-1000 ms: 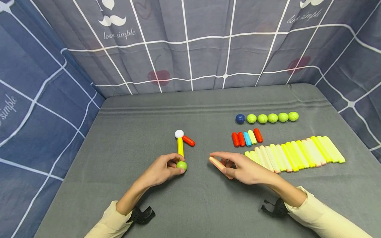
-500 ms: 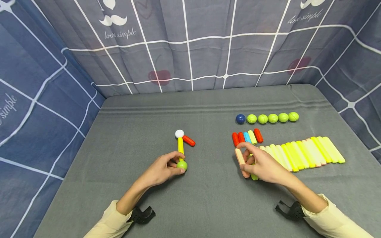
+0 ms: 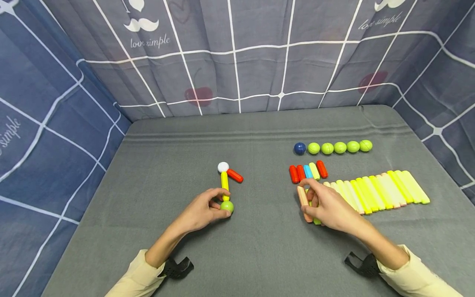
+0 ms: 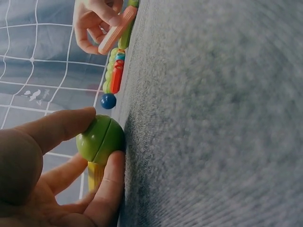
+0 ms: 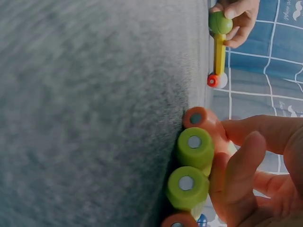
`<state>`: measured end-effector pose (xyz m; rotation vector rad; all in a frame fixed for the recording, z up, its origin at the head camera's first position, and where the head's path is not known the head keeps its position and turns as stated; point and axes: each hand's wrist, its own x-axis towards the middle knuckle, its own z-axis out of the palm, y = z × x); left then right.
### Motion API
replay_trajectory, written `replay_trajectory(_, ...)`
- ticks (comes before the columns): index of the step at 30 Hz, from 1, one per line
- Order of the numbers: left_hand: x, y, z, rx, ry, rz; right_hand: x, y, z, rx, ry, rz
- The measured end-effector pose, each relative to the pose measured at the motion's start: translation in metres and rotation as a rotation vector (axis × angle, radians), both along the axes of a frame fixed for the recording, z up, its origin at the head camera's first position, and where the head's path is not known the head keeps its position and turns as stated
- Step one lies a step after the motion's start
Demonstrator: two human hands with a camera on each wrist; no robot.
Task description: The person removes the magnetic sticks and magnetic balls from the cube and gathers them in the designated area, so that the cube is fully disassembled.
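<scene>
My left hand (image 3: 202, 210) pinches a green ball (image 4: 102, 138) between thumb and fingers, at the near end of a yellow magnetic stick (image 3: 224, 183). The stick's far end meets a white ball (image 3: 223, 167), from which a short red rod (image 3: 235, 175) slants to the right. My right hand (image 3: 330, 208) holds a peach-orange magnetic stick (image 3: 302, 198) by its ends, at the left end of a row of long sticks (image 3: 375, 192). In the right wrist view that orange stick (image 5: 196, 117) lies right beside a green stick (image 5: 194, 142); round metal tips show on their ends.
Behind the long sticks lie several short rods (image 3: 309, 172) in red, blue and yellow-green. Farther back is a line of balls, a dark blue ball (image 3: 299, 148) and several green ones (image 3: 339, 147). Grey cloth (image 3: 178, 152) covers the table, with checked curtains (image 3: 256, 70) around it.
My right hand has carried the orange stick rightward from mid-table to the left end of the long row, turning it to line up closely with the others. My left hand has stayed put.
</scene>
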<state>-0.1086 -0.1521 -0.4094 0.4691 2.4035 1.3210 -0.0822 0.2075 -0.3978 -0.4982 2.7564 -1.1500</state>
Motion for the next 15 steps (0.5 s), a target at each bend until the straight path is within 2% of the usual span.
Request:
replay_trajectory(6,0.0006,0.0002,-0.0001,0.016,0.011,0.013,-0.0010,-0.0018,-0.0001,0.053,0.025,-0.032)
replay_trajectory(15,-0.0008,-0.0002,-0.0026,0.022,0.013,0.013,-0.0028,-0.0032,0.0004,0.149,0.091,-0.025)
